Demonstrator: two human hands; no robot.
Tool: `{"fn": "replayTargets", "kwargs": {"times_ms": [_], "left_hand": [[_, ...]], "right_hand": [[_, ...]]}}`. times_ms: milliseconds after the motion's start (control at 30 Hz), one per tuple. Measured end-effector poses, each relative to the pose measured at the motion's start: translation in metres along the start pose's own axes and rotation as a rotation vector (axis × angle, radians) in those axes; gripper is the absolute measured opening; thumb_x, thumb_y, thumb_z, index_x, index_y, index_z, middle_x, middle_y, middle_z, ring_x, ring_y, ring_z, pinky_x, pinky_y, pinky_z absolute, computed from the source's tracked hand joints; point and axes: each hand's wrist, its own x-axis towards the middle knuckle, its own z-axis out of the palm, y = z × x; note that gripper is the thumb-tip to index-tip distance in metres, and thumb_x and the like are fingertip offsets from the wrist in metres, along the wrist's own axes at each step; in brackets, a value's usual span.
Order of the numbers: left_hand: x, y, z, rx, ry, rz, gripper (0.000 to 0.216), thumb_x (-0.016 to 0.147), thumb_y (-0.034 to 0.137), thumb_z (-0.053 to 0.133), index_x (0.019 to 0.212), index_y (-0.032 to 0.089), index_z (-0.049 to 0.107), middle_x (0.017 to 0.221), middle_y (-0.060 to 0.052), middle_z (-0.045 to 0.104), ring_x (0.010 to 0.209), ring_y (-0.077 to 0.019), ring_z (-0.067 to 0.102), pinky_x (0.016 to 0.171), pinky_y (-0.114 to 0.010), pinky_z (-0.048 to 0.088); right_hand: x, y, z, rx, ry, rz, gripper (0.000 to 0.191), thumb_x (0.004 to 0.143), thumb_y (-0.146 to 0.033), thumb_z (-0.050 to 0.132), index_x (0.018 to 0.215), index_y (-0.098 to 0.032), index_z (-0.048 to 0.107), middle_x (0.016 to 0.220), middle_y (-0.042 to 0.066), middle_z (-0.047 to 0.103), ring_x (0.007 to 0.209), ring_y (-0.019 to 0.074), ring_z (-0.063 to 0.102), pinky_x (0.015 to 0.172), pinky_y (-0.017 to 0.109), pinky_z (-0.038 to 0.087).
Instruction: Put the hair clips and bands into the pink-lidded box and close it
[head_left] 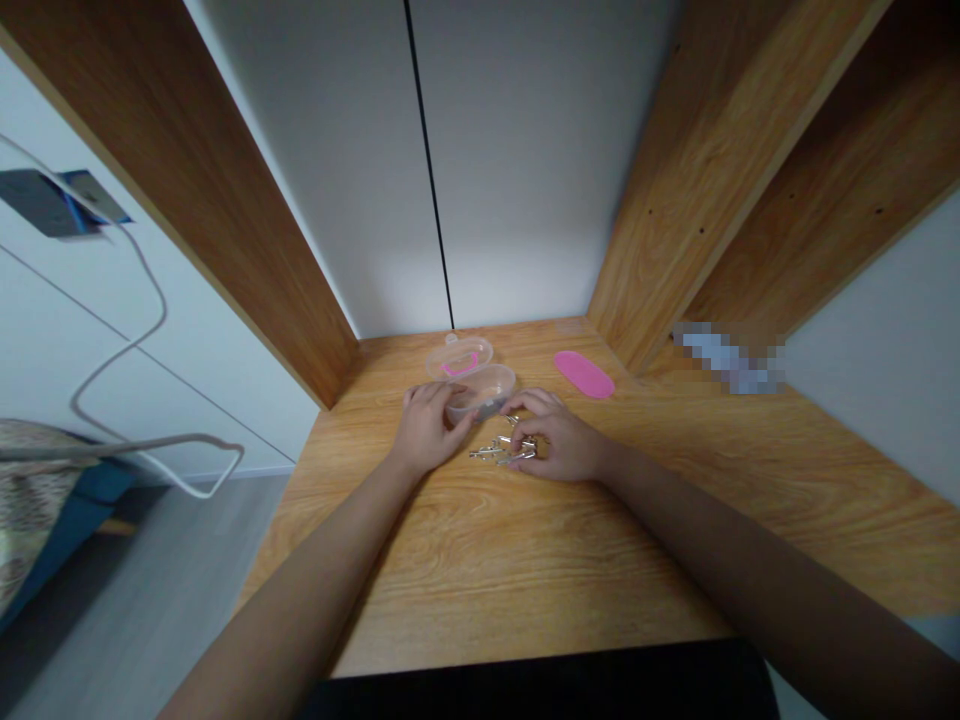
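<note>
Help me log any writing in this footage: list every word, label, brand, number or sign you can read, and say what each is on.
None can be read.
Clear container: no legible lettering.
Pink oval piece: no lettering visible.
Metal pieces: too small to tell.
Pixelated patch at right: too obscured to read.
Grey-and-blue item at far left: too blurred to tell.

left grip [429, 425] on open clear case [495, 378]
</note>
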Motion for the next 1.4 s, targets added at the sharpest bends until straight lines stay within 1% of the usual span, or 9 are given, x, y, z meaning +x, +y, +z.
{"fn": "replayTargets", "kwargs": {"times_ms": [100, 200, 400, 600, 800, 1000, 1133, 1300, 1400], "left_hand": [[0.0000, 0.0008, -0.0010, 0.001, -0.003, -0.009, 0.033, 0.087, 0.041, 0.067, 0.115, 0.024, 0.064, 0.115, -0.006, 0.072, 0.110, -0.0281, 0.063, 0.098, -0.046, 0.040], [0.0000, 0.0011, -0.0015, 0.009, -0.017, -0.012, 0.033, 0.088, 0.043, 0.066, 0.116, 0.024, 0.064, 0.116, -0.006, 0.072, 0.111, -0.0285, 0.062, 0.098, -0.046, 0.040], [-0.0001, 0.0001, -0.0005, 0.012, -0.012, -0.004, 0.032, 0.088, 0.042, 0.066, 0.115, 0.024, 0.063, 0.114, -0.005, 0.072, 0.110, -0.0272, 0.063, 0.098, -0.045, 0.039], [0.0004, 0.0014, -0.0015, 0.003, -0.010, 0.000, 0.033, 0.088, 0.041, 0.066, 0.116, 0.023, 0.063, 0.116, -0.006, 0.071, 0.111, -0.0274, 0.063, 0.098, -0.045, 0.039], [0.0000, 0.0014, -0.0014, 0.006, -0.011, -0.017, 0.033, 0.088, 0.041, 0.067, 0.115, 0.024, 0.063, 0.115, -0.006, 0.072, 0.111, -0.0280, 0.063, 0.098, -0.045, 0.039], [-0.0001, 0.0008, -0.0012, 0.015, -0.015, -0.016, 0.033, 0.088, 0.042, 0.066, 0.115, 0.023, 0.063, 0.114, -0.006, 0.071, 0.110, -0.0279, 0.063, 0.098, -0.045, 0.040], [0.0006, 0.0014, -0.0018, 0.010, -0.024, -0.017, 0.033, 0.088, 0.042, 0.066, 0.116, 0.024, 0.063, 0.115, -0.006, 0.072, 0.111, -0.0282, 0.063, 0.098, -0.045, 0.040], [0.0007, 0.0016, -0.0018, 0.006, -0.020, -0.020, 0.033, 0.087, 0.042, 0.067, 0.114, 0.024, 0.064, 0.118, -0.005, 0.072, 0.113, -0.0277, 0.063, 0.099, -0.045, 0.040], [0.0002, 0.0011, -0.0015, 0.006, -0.022, -0.025, 0.033, 0.087, 0.041, 0.067, 0.115, 0.024, 0.064, 0.118, -0.006, 0.072, 0.113, -0.0280, 0.063, 0.099, -0.045, 0.040]], "right_hand": [[-0.0001, -0.0007, 0.0006, -0.010, -0.039, -0.006, 0.012, 0.074, -0.033, 0.083, 0.080, -0.026, 0.076, 0.125, 0.007, 0.060, 0.125, 0.0313, 0.048, 0.105, 0.056, 0.037], [0.0011, -0.0011, -0.0006, -0.009, -0.045, -0.026, 0.007, 0.078, -0.030, 0.080, 0.079, -0.025, 0.076, 0.124, 0.008, 0.061, 0.125, 0.0309, 0.048, 0.105, 0.056, 0.036], [0.0014, -0.0005, -0.0013, 0.001, -0.055, -0.062, 0.009, 0.085, -0.033, 0.074, 0.083, -0.024, 0.076, 0.121, 0.008, 0.063, 0.122, 0.0290, 0.050, 0.104, 0.053, 0.038], [0.0005, 0.0008, 0.0010, 0.005, -0.059, -0.056, 0.011, 0.086, -0.034, 0.074, 0.082, -0.024, 0.075, 0.120, 0.008, 0.062, 0.122, 0.0287, 0.050, 0.103, 0.052, 0.038], [0.0014, 0.0009, 0.0017, -0.007, -0.054, -0.030, 0.017, 0.089, -0.041, 0.071, 0.086, -0.025, 0.077, 0.122, 0.009, 0.060, 0.121, 0.0283, 0.049, 0.102, 0.051, 0.039], [0.0019, 0.0001, 0.0013, -0.059, -0.068, -0.017, 0.019, 0.092, -0.039, 0.066, 0.086, -0.023, 0.074, 0.116, 0.009, 0.060, 0.118, 0.0274, 0.049, 0.101, 0.049, 0.040], [0.0018, 0.0003, 0.0037, -0.092, -0.059, -0.003, 0.023, 0.092, -0.043, 0.066, 0.085, -0.022, 0.074, 0.117, 0.009, 0.058, 0.118, 0.0273, 0.049, 0.101, 0.049, 0.040], [0.0016, -0.0028, 0.0067, -0.172, -0.065, 0.010, 0.022, 0.093, -0.042, 0.064, 0.090, -0.023, 0.074, 0.120, 0.010, 0.056, 0.121, 0.0279, 0.047, 0.101, 0.049, 0.039], [0.0017, -0.0047, 0.0075, -0.165, -0.042, 0.020, 0.022, 0.091, -0.045, 0.067, 0.087, -0.024, 0.073, 0.119, 0.009, 0.057, 0.121, 0.0276, 0.048, 0.101, 0.048, 0.039]]}}
